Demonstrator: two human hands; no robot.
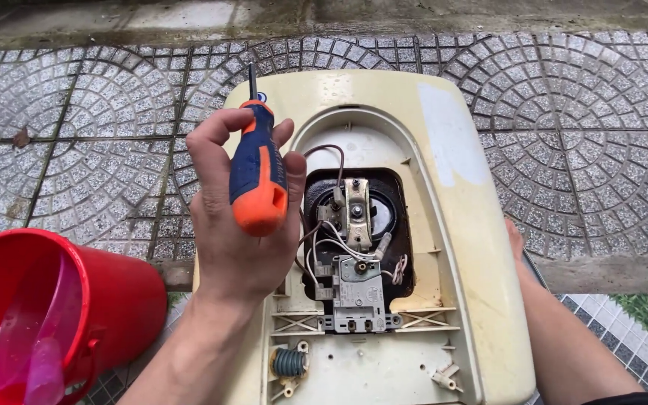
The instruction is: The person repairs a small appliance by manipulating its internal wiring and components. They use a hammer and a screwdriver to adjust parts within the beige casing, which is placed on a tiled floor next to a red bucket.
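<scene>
Two hands at an opened cream-coloured appliance housing (pixel 459 225) lying on patterned paving.

Left hand (pixel 238 217), at about 9 o'clock from the open cavity, is closed around a blue and orange screwdriver (pixel 258 180), with the dark shaft pointing to 12 o'clock. Right hand (pixel 517 241) is at 3 o'clock, mostly hidden behind the housing's edge; I cannot tell its grip. Grey thermostat block (pixel 358 289) with white wires sits in the cavity. Red bucket (pixel 125 289) stands at 8 o'clock.

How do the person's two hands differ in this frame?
The left hand is raised over the cream casing, in full view, gripping a blue-and-orange screwdriver tip-up. The right hand lies low at the casing's right edge, mostly hidden, with no tool visible. Both are bare.
</scene>
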